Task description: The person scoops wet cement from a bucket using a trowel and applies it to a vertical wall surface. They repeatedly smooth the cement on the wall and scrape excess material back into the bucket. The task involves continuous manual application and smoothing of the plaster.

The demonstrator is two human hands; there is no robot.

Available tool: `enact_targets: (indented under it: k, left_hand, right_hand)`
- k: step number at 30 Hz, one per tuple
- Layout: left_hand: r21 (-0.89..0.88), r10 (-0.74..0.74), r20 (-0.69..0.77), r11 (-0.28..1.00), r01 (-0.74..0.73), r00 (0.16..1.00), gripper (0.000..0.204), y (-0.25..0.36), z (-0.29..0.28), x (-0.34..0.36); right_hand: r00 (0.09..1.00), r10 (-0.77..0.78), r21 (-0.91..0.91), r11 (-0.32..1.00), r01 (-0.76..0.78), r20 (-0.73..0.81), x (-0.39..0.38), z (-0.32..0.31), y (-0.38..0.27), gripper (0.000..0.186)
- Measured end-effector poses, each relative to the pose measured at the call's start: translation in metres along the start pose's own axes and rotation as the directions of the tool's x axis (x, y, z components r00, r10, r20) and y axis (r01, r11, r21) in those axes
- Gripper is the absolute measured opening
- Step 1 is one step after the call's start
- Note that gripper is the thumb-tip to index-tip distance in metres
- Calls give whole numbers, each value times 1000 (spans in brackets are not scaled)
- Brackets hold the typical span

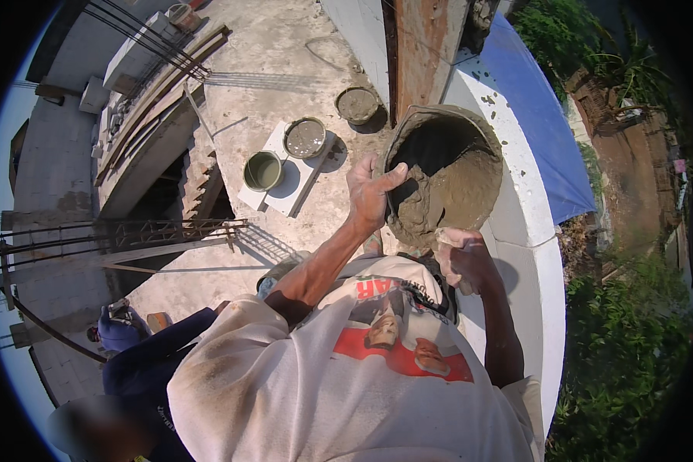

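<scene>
Setting: a concrete roof slab [285, 69] seen from above, bounded by a white wall [527, 223], with greenery beyond the wall.
Bucket: a mortar-caked bucket [443, 173] is tilted on the wall top, wet mortar [446, 200] lying in its lower half.
Left hand: the left hand [368, 192] is raised from a bent forearm; the bucket's near rim is clamped between thumb and curled fingers.
Right hand: the right hand [462, 254] is set just below the bucket, closed around a mortar-smeared lump; what it is cannot be told.
Pans: three round pans [304, 138] lie on the slab, well apart from the bucket, two on a white board [285, 196].
</scene>
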State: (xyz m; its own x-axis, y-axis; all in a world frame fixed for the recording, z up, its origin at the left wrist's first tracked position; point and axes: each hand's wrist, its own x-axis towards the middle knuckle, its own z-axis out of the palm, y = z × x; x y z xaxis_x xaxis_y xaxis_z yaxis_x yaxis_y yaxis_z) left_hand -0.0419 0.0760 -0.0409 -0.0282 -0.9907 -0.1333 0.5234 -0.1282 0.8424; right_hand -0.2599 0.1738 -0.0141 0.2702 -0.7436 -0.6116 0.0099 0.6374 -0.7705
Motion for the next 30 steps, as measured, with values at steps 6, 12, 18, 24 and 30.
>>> enact_targets:
  k: [6, 12, 18, 24, 30]
  left_hand:
    - [-232, -159, -100, 964, 132, 982, 28, -21, -11, 4]
    - [-234, -289, -248, 944, 232, 925, 25, -32, -36, -6]
    - [-116, -234, -425, 972, 203, 875, 19, -57, -82, -27]
    - [18, -260, -413, 956, 293, 873, 23, -56, -66, -24]
    - [28, -156, -366, 984, 179, 917, 28, -51, -80, -19]
  right_hand:
    - [996, 65, 31, 998, -63, -55, -30, -9, -19, 14]
    - [994, 19, 225, 974, 6, -110, -71, -29, -100, 37]
    - [890, -360, -272, 919, 286, -279, -16, -55, -219, 25]
    - [365, -898, -914, 341, 221, -246, 97, -55, -258, 31]
    - [277, -911, -746, 410, 525, -305, 55, -17, -159, 40]
